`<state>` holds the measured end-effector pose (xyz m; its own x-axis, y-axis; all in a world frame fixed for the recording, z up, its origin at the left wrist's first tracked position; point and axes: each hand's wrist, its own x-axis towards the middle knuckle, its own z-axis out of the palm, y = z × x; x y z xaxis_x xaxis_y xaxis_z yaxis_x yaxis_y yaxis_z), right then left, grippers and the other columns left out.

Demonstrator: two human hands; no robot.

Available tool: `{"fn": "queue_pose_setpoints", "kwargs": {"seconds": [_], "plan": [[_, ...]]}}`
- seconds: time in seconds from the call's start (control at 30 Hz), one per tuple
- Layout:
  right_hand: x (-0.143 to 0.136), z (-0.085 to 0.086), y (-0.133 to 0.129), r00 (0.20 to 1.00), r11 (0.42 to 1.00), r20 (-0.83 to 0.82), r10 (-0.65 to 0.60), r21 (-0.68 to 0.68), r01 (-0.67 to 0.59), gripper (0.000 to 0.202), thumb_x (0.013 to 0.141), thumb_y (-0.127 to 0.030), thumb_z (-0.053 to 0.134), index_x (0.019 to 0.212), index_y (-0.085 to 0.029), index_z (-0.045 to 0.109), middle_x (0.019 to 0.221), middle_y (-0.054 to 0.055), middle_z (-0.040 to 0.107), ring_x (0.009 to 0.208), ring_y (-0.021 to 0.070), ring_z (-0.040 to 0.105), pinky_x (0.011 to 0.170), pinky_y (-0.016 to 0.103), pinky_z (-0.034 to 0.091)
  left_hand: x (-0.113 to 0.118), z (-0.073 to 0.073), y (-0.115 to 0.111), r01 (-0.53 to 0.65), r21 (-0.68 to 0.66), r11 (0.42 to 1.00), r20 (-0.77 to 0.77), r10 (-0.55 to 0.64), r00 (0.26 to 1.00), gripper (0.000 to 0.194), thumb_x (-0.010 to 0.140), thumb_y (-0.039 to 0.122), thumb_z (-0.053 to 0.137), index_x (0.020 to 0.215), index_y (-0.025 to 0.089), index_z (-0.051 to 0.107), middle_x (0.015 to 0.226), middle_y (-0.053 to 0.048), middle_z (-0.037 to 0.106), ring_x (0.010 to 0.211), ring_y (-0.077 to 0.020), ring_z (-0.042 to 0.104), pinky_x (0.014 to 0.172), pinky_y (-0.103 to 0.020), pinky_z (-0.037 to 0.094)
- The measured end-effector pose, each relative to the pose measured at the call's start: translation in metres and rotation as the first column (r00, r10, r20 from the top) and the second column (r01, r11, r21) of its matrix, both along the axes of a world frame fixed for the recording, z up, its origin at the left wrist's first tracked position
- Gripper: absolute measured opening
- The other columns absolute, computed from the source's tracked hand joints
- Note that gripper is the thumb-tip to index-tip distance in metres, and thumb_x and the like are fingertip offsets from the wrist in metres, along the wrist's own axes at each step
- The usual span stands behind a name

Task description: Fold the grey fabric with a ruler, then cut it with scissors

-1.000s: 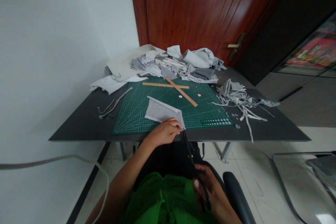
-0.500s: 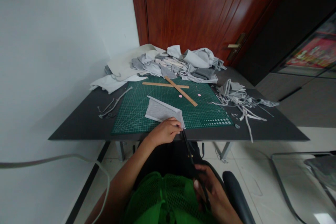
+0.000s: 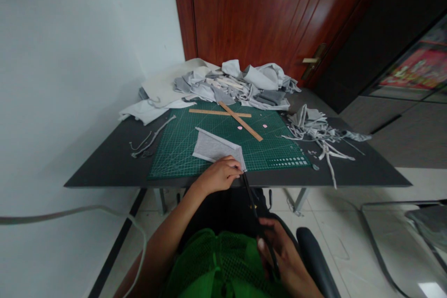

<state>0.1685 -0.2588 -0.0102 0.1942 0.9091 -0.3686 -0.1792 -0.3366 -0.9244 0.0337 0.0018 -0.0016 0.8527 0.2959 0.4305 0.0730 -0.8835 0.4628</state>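
A grey piece of fabric [image 3: 215, 145] with folded-over edges lies on the green cutting mat [image 3: 174, 153], near its front edge. My left hand [image 3: 223, 173] is closed on the fabric's near right corner, fingers pinched together. In my right hand [image 3: 275, 247] are black scissors [image 3: 252, 202], held low in front of my body. Their long blades point up and away, and the tips meet the fabric's corner right beside my left fingertips. Whether the blades are parted is too small to tell.
Two wooden rulers [image 3: 244, 125] lie crossed on the mat, with small pink pieces [image 3: 264, 126] close by. Heaped cloth [image 3: 230, 86] covers the table's back. Fabric scraps and strips [image 3: 314, 125] lie at right, a thin cord [image 3: 153, 137] at left. A pale cable [image 3: 138, 226] hangs beside my left arm.
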Motion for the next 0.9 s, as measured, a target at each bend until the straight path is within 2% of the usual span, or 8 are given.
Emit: {"fn": "queue_pose_setpoints", "kwargs": {"seconds": [0.17, 0.37, 0.53, 0.67, 0.9], "plan": [[0.0, -0.007, -0.002, 0.998, 0.998, 0.0, -0.058, -0.001, 0.058, 0.073, 0.076, -0.076, 0.078, 0.121, -0.024, 0.053, 0.068, -0.006, 0.054, 0.049, 0.0104, 0.045, 0.038, 0.02, 0.043, 0.001, 0.001, 0.0, 0.006, 0.001, 1.0, 0.004, -0.006, 1.0, 0.025, 0.095, 0.005, 0.06, 0.092, 0.021, 0.079, 0.103, -0.005, 0.075, 0.1, -0.0206, 0.064, 0.091, -0.036, 0.051], [0.002, 0.002, 0.005, 0.999, 0.999, -0.012, -0.036, -0.01, 0.036, 0.077, 0.071, -0.077, 0.081, 0.117, -0.024, 0.051, 0.065, -0.008, 0.051, 0.048, 0.0103, 0.045, 0.038, 0.022, 0.046, 0.001, 0.002, 0.0, 0.004, 0.003, 1.0, -0.006, -0.004, 1.0, 0.022, 0.096, 0.008, 0.062, 0.095, 0.022, 0.08, 0.103, -0.005, 0.077, 0.099, -0.0206, 0.065, 0.093, -0.038, 0.051], [0.002, 0.004, 0.008, 0.999, 0.999, -0.031, -0.031, 0.007, 0.032, 0.083, 0.077, -0.077, 0.076, 0.133, -0.023, 0.048, 0.067, -0.008, 0.053, 0.045, 0.0088, 0.043, 0.038, 0.022, 0.046, 0.001, 0.002, 0.0, 0.006, 0.007, 1.0, 0.002, -0.006, 1.0, 0.023, 0.096, 0.008, 0.061, 0.098, 0.021, 0.079, 0.104, -0.005, 0.078, 0.101, -0.0208, 0.065, 0.094, -0.038, 0.052], [0.002, 0.006, 0.007, 1.0, 1.0, -0.03, 0.003, 0.012, -0.003, 0.08, 0.079, -0.076, 0.075, 0.132, -0.022, 0.05, 0.066, -0.008, 0.051, 0.046, 0.0094, 0.044, 0.039, 0.022, 0.047, 0.001, 0.002, 0.0, 0.008, -0.023, 1.0, 0.022, -0.007, 1.0, 0.024, 0.095, 0.007, 0.061, 0.1, 0.021, 0.08, 0.106, -0.006, 0.079, 0.101, -0.021, 0.067, 0.094, -0.039, 0.053], [0.003, 0.01, 0.007, 0.999, 1.0, -0.024, 0.024, 0.01, -0.024, 0.078, 0.081, -0.075, 0.074, 0.132, -0.022, 0.05, 0.065, -0.008, 0.05, 0.047, 0.0101, 0.044, 0.041, 0.023, 0.046, 0.013, -0.004, 0.002, -0.123, -0.107, 0.987, 0.084, 0.132, 0.988, 0.023, 0.094, 0.005, 0.061, 0.093, 0.019, 0.079, 0.099, -0.004, 0.08, 0.095, -0.02, 0.07, 0.093, -0.036, 0.053]]}}
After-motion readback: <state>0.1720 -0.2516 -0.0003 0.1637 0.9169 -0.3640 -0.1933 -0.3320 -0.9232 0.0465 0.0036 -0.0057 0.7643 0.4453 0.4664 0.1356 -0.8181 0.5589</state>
